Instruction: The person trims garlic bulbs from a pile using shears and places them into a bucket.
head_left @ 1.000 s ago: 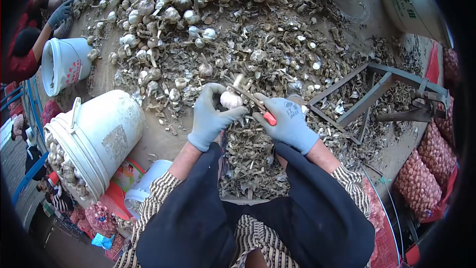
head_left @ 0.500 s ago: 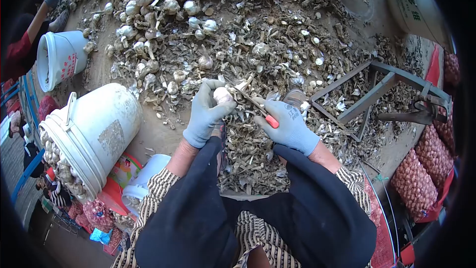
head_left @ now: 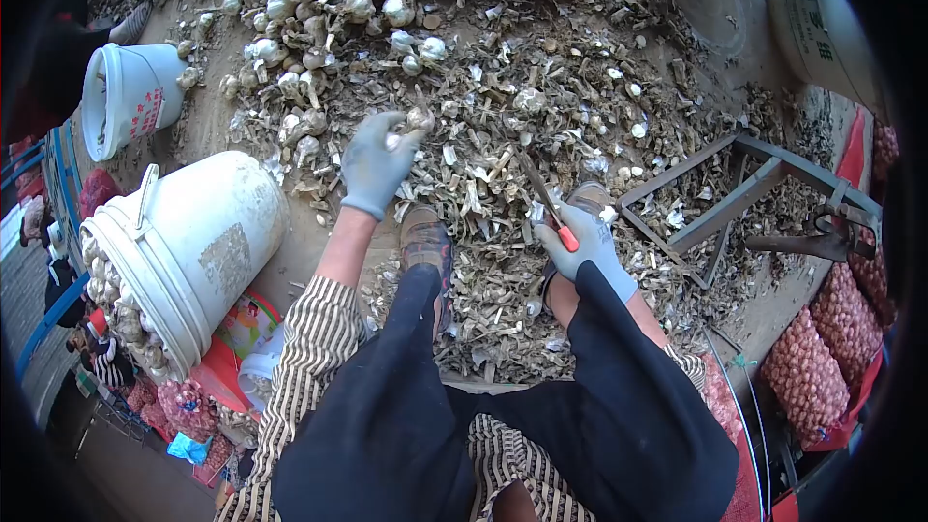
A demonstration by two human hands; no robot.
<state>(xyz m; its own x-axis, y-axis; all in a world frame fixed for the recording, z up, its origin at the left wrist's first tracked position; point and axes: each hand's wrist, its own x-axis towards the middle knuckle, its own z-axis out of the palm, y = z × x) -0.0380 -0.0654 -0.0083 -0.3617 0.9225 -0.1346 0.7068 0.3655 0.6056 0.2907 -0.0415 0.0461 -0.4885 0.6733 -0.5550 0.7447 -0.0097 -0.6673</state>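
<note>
My left hand [head_left: 375, 166], in a grey-white work glove, reaches forward over the litter. Its fingers are closing around a garlic bulb [head_left: 420, 119] with a dry stem. Something whitish shows in the curled palm; I cannot make out whether it is another bulb. My right hand [head_left: 586, 246], gloved too, is closed around a knife with a red handle [head_left: 568, 239]. The knife's dark, narrow blade [head_left: 537, 184] points forward and slightly left, apart from any bulb.
Garlic bulbs [head_left: 358, 5] are heaped ahead over cut stems. At left lies a tipped white bucket [head_left: 217, 222] of garlic, with a smaller bucket [head_left: 145, 97] beyond. On the right are a metal frame [head_left: 739, 198], red net sacks [head_left: 807, 367] and a large pail [head_left: 822, 39].
My hands have moved apart. The left went forward from the pale bulb it held near the blade to a bulb on the litter; the right drew back with the knife.
</note>
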